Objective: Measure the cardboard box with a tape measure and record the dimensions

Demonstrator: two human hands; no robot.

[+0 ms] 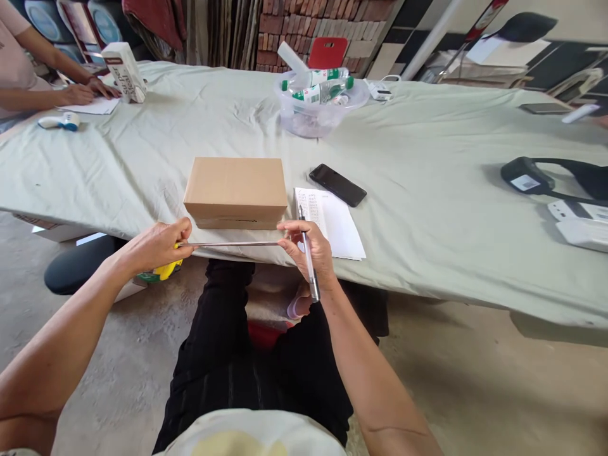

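Note:
A closed brown cardboard box (236,190) sits near the front edge of a table draped in pale green cloth (427,209). Just in front of the box, a tape measure blade (232,244) is stretched level between my hands. My left hand (159,244) is closed around the yellow tape measure case (166,271) at the box's left corner. My right hand (308,250) pinches the blade's end at the box's right corner and also holds a pen (308,259) that points up and down.
A sheet of paper (332,221) and a black phone (337,185) lie right of the box. Behind is a clear bowl with bottles (318,101). Another person's hands (83,92) rest at the far left beside a carton (124,71). Devices (527,177) lie at right.

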